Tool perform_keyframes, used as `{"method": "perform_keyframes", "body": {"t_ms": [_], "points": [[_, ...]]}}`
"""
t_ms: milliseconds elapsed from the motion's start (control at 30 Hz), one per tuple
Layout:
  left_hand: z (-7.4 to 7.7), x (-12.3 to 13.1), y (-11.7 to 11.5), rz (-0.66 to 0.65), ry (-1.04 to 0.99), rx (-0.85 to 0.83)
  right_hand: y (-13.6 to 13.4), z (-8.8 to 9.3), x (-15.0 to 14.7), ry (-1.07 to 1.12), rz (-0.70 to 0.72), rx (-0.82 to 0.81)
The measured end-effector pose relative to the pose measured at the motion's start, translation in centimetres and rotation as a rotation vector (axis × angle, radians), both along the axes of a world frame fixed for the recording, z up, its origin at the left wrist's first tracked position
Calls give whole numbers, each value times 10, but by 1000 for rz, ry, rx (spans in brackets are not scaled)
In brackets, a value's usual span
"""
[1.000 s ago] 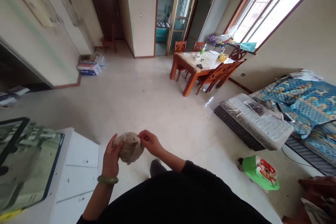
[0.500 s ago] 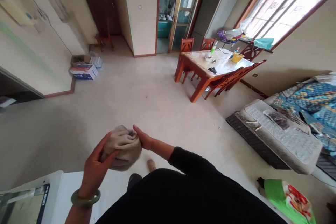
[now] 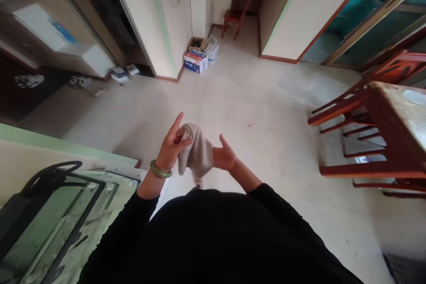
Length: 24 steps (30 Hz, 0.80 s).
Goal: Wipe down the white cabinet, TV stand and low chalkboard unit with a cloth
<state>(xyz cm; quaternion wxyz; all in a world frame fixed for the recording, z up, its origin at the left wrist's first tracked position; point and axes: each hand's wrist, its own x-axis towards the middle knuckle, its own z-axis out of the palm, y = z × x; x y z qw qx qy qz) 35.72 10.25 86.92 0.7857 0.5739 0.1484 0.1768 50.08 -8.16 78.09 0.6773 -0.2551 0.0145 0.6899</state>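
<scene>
A crumpled beige cloth point(image 3: 199, 153) hangs in front of my body, above the floor. My left hand point(image 3: 171, 146), a green bangle on its wrist, pinches the cloth's left side between the thumb and bent fingers, while the index finger points out. On the other side, my right hand point(image 3: 224, 155) touches the cloth with its thumb stretched up and away. The right fingertips are hidden behind the fabric, and the thumb does not press on it.
A white-edged appliance with a dark-framed glass top point(image 3: 76, 226) stands close at lower left. A wooden table point(image 3: 382, 128) with chairs is at right. Boxes point(image 3: 196, 61) and packed bottles point(image 3: 211, 51) sit by the wall, near a red chair point(image 3: 234, 17).
My view has swung left. The cloth, bundled between both hands before, now hangs looser, and my right thumb has lifted off it.
</scene>
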Motion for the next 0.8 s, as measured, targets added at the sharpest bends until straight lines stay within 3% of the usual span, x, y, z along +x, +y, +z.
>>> {"method": "perform_keyframes", "body": {"t_ms": [67, 200, 333, 467, 533, 633, 800], "points": [[3, 17, 34, 35, -5, 43, 26, -4, 12, -14, 2, -7], [11, 44, 102, 194, 40, 193, 65, -9, 58, -117, -219, -85], [11, 73, 159, 400, 116, 425, 104, -10, 114, -402, -352, -189], [0, 104, 212, 574, 174, 361, 157, -4, 172, -750, -311, -263], [-3, 116, 240, 641, 208, 361, 193, -1, 202, -870, -311, -265], [-3, 125, 280, 662, 333, 538, 260, 3, 242, -999, -386, -239], [-10, 110, 340, 739, 532, 702, 388, 14, 287, -1203, -304, -104]]}}
